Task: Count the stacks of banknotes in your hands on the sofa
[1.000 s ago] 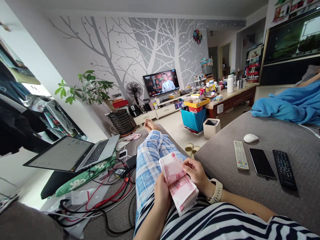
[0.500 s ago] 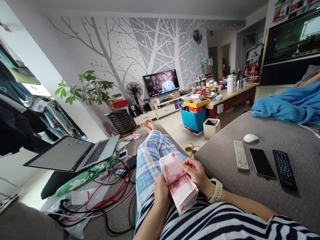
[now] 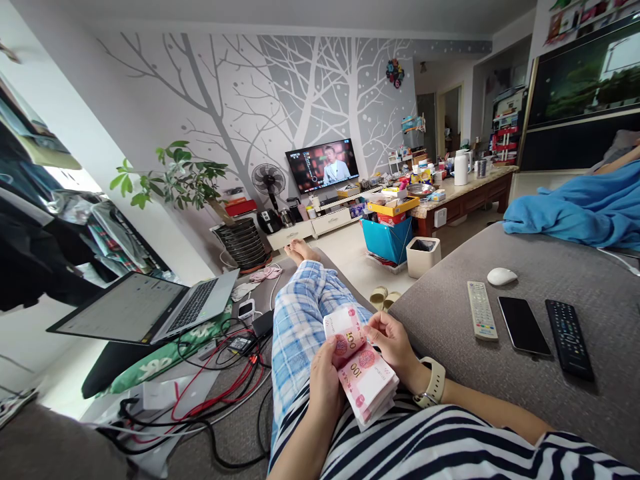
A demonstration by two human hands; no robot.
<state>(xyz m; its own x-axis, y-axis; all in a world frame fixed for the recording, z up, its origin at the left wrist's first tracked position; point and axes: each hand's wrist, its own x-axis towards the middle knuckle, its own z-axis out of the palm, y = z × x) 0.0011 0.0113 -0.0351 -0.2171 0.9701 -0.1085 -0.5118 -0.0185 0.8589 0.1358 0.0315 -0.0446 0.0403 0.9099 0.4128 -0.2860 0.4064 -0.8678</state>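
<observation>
A thick stack of pink 100 banknotes [image 3: 367,387] lies folded open over my lap, with one part raised towards my knees and the other sloping towards my belly. My left hand [image 3: 325,377] is closed round the stack's left side, its thumb pressed near the fold. At the right edge of the raised notes, my right hand [image 3: 390,339] is closed, thumb and forefinger pinched at the paper. Its other fingers curl behind and are partly hidden. A pale watch [image 3: 431,383] circles my right wrist.
On the grey sofa to the right lie a light remote [image 3: 481,311], a phone [image 3: 524,325], a black remote [image 3: 569,339] and a white mouse [image 3: 502,277]. To the left are an open laptop [image 3: 195,303] and tangled cables [image 3: 215,403]. A bin [image 3: 423,259] stands beyond.
The faces showing on the notes have changed from the picture side to the side with large 100 figures. My left thumb has shifted slightly up onto the notes; my right hand has barely moved.
</observation>
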